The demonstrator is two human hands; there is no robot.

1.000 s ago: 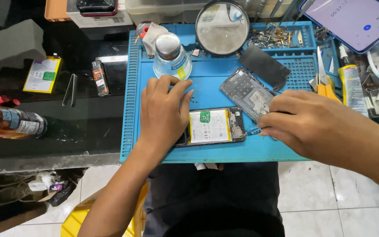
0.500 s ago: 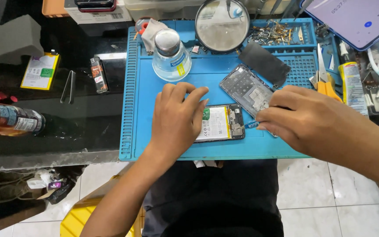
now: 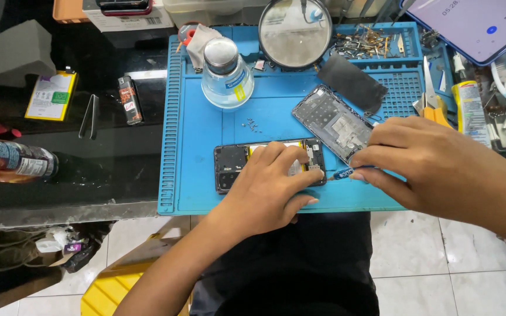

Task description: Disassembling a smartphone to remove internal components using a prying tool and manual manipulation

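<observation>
Blue silicone work mat [image 3: 194,175], near edge: opened black smartphone [image 3: 232,167] is pinned flat by left hand [image 3: 270,187]; blue-handled screwdriver [image 3: 342,173] is pinched by right hand [image 3: 434,169]; back cover already removed, internals yet unscrewed.

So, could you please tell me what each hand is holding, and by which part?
The right hand pinches a small blue-handled screwdriver by its handle, tip toward the opened phone. The left hand grips nothing; it presses flat on that phone's middle.

phone [image 3: 232,165] on mat [image 3: 191,152] | bottle [image 3: 226,75] behind phone | lighter [image 3: 130,100] left of mat | back cover [image 3: 332,122] right of bottle
</observation>
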